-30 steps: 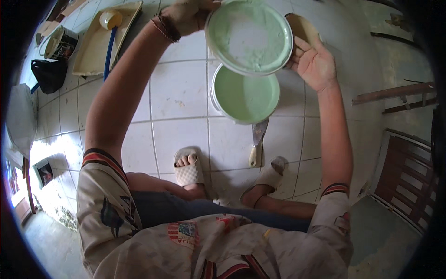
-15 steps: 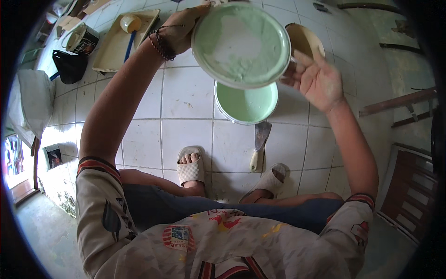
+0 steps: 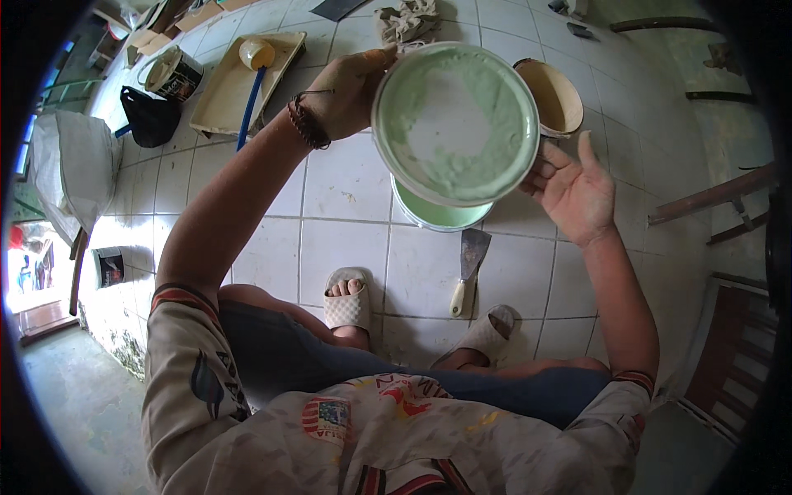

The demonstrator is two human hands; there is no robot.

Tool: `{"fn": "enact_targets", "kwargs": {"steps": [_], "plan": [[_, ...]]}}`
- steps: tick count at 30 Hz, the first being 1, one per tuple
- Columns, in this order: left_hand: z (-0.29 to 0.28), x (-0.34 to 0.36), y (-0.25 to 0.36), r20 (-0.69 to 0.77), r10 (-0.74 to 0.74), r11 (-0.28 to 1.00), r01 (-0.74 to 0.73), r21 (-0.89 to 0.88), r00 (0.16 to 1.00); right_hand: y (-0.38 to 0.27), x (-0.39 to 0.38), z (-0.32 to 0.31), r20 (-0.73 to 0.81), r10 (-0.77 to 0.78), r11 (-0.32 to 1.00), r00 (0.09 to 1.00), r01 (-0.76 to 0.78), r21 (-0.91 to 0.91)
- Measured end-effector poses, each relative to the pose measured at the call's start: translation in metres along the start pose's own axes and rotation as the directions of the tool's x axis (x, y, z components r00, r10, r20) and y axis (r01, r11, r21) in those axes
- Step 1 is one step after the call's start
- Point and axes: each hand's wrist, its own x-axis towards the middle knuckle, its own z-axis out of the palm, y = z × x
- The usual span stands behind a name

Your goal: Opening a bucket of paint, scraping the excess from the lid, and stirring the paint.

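My left hand (image 3: 353, 91) grips the upper-left edge of a round lid (image 3: 452, 124) smeared with pale green paint, held tilted above the bucket. My right hand (image 3: 569, 190) is palm up with thumb stretched out, its curved fingertips at the lid's right rim. Behind the lid, the bucket of green paint (image 3: 439, 213) stands on the floor, mostly hidden. A scraper (image 3: 469, 268) lies just below it, between my feet. A tan-coloured container (image 3: 553, 95) stands behind the lid at the right.
Upper left: a paint tray (image 3: 223, 107) with a blue-handled tool (image 3: 252, 99), a pail (image 3: 173, 74), a black bag (image 3: 151, 120) and a white sack (image 3: 70, 165). Crumpled cloth (image 3: 404, 23) lies at the back. Wooden frame pieces (image 3: 709, 196) stand at the right of the tiled floor (image 3: 346, 190).
The lid and both hands have come lower in the picture, covering more of the bucket. My right hand's fingers shifted along the rim, thumb now raised away. The view shows more of the back floor.
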Motion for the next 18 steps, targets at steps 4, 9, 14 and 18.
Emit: {"fn": "enact_targets", "kwargs": {"steps": [4,9,14,18], "plan": [[-0.001,0.008,-0.009,0.109,-0.106,0.994,0.105,0.018,0.988,-0.016,-0.01,-0.002,-0.076,-0.089,0.995,0.993,0.092,0.026],[0.013,0.004,-0.007,0.247,-0.083,0.994,0.062,0.09,0.966,-0.034,-0.001,-0.004,-0.093,-0.234,0.969,0.968,0.24,0.058],[0.051,0.002,-0.019,0.003,0.168,0.967,-0.165,0.193,0.986,-0.002,0.013,0.015,-0.177,-0.326,0.928,0.929,0.35,0.125],[0.069,0.006,-0.035,-0.034,0.266,0.957,-0.26,0.127,0.963,0.003,0.017,0.034,-0.119,-0.37,0.921,0.921,0.381,0.082]]}}
